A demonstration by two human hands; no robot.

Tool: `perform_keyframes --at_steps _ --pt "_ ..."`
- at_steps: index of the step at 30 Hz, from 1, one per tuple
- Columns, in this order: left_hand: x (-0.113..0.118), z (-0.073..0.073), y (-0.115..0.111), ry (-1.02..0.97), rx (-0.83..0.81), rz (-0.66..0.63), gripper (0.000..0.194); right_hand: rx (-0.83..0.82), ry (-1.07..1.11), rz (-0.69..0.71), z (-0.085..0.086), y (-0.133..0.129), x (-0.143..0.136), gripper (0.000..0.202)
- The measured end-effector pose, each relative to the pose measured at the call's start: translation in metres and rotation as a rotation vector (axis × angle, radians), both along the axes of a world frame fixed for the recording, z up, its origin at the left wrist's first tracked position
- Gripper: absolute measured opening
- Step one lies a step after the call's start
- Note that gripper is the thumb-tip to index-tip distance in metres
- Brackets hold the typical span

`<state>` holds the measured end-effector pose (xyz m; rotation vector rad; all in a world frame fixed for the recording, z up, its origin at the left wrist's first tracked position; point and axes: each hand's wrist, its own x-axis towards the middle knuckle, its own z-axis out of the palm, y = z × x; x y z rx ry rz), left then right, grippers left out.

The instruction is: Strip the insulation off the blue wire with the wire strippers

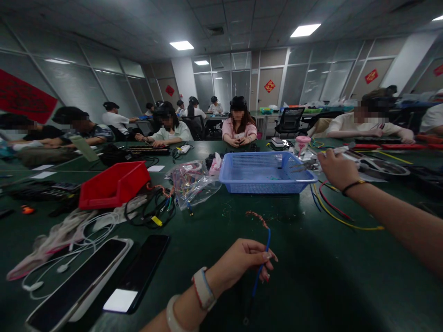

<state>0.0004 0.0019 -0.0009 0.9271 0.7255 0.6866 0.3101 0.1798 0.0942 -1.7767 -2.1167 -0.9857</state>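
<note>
My left hand point(247, 258) is closed around a blue wire point(268, 237), pinched between thumb and fingers above the table. The wire's upper end is stripped, and its frayed copper strands point(258, 216) bend to the left. Its lower end runs down below my fingers, with what looks like a small ring there. At the right, my right hand point(337, 169) is raised beside the blue basket point(266, 186), its fingers wrapped round a pale-handled tool point(342, 149). Greyish metal shows near the basket's right rim; the tool's exact kind is unclear.
Left lie a red bin point(114, 186), a clear bag point(192, 184), black cables point(152, 212), white earphones point(104, 226) and two phones point(79, 281). Loose coloured wires point(346, 219) lie right of the basket. Copper scraps dot the table point(328, 281). Several people sit beyond.
</note>
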Motion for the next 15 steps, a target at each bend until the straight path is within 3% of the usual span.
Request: perform_keyframes --at_steps 5,11,15 --pt "0.0 0.003 0.001 -0.101 -0.027 0.05 0.033 -0.015 0.003 0.058 -0.004 -0.032 -0.028 0.038" --pt "-0.002 0.001 0.003 -0.224 -0.055 0.094 0.027 -0.201 0.232 0.191 -0.034 -0.087 -0.063 0.05" --pt "-0.004 0.005 0.004 -0.191 0.017 0.157 0.035 -0.291 0.369 0.277 -0.052 -0.101 -0.072 0.051"
